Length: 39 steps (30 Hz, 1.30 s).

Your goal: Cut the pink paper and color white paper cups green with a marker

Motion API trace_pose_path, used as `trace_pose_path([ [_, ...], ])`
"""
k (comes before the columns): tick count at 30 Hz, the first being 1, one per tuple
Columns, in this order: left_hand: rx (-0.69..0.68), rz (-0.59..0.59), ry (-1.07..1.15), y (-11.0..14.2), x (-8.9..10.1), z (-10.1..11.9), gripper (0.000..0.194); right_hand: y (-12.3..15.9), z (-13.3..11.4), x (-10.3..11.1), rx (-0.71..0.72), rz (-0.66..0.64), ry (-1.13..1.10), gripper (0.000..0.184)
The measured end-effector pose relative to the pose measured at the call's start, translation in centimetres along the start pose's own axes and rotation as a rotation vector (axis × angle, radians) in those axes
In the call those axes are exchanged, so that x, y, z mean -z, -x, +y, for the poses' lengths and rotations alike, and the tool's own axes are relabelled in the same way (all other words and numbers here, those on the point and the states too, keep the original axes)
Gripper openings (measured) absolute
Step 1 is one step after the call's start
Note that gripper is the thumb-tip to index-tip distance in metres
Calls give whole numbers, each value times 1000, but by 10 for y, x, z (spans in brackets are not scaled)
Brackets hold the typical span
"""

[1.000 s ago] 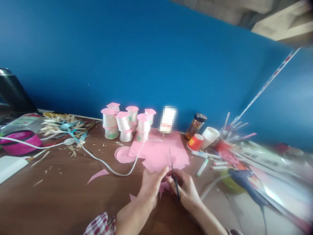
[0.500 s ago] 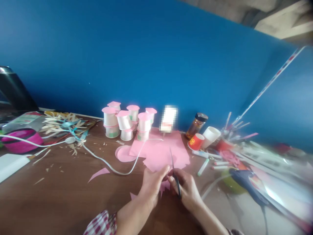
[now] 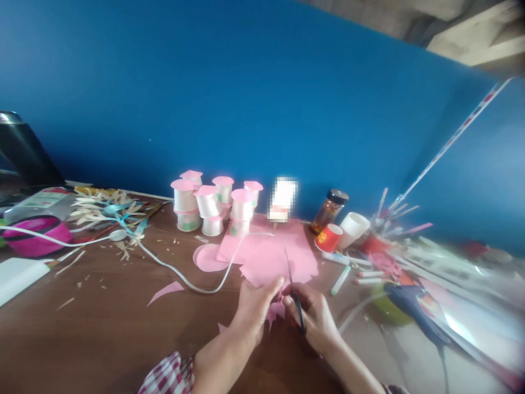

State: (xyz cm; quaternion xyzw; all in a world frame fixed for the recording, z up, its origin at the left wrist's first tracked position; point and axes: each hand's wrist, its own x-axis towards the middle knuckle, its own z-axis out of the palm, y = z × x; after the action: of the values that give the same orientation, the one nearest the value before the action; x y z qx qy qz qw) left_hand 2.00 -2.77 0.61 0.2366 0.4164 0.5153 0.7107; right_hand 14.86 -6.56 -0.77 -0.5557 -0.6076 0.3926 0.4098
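Observation:
My right hand (image 3: 315,314) is closed around dark-handled scissors (image 3: 302,316), whose blade points up and away over the pink paper. Beside it my left hand (image 3: 255,306) is closed, thumb against fingers, on a small piece of pink paper (image 3: 280,298) close to the scissors. Its outline is mostly hidden by my fingers. Jagged pink scraps (image 3: 276,313) show below, between the two hands. Beyond them lies pink paper (image 3: 283,254) with a notched near edge. Pink paper discs (image 3: 208,258) rest to its left.
Several white paper cups (image 3: 241,207) with pink tops stand stacked by the blue wall. A white cable (image 3: 180,279) crosses the table. On the right are a dark-lidded jar (image 3: 326,213), a red cup (image 3: 329,238), markers (image 3: 341,280) and a glue gun (image 3: 422,312).
My hands have moved slightly apart at the fingertips, and more pink paper shows between them. The scissors have shifted very little; things on the table have not moved.

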Motion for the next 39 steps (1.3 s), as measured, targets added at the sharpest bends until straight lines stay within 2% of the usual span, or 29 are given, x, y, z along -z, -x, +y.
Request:
trace_pose_path([
  [18, 3, -63, -73, -4, 3, 3, 30, -2, -1, 1, -42, 5, -60, 36],
  [33, -6, -83, -82, -9, 5, 6, 43, -1, -1, 5, -23, -6, -15, 33],
  [39, 4, -101, -72, -6, 4, 7, 39, -1, -2, 5, -25, 1, 3, 34],
])
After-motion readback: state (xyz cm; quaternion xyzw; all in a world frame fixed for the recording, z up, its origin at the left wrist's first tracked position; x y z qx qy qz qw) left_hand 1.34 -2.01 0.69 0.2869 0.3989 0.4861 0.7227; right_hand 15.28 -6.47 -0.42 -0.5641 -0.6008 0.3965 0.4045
